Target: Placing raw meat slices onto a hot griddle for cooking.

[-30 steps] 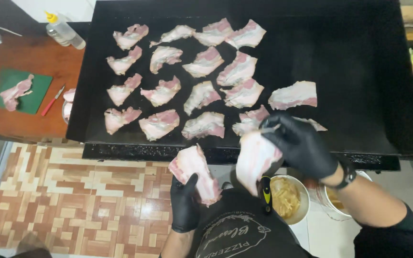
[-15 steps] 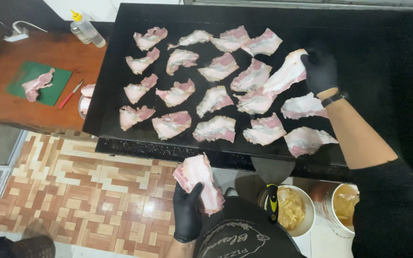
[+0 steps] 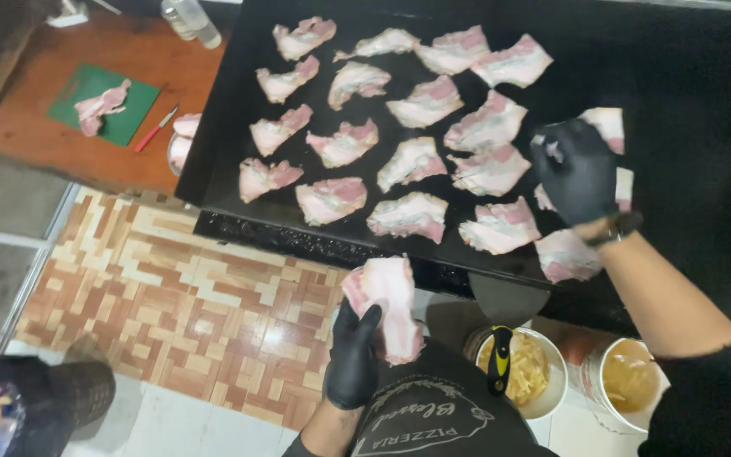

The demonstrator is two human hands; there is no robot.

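Right hand has drawn back over the griddle, fingers spread; left hand grips bacon stack.

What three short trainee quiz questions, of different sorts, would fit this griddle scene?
1. True or false: the left hand is empty.
2. Multiple choice: where is the right hand? A) over the black griddle, at a bacon slice; B) on the green cutting board; C) in a bucket.
3. Fill in: beside the cutting board on the wooden counter lies a small knife with a ___ handle.

Key
1. False: it holds a stack of raw bacon below the griddle's front edge.
2. A
3. red
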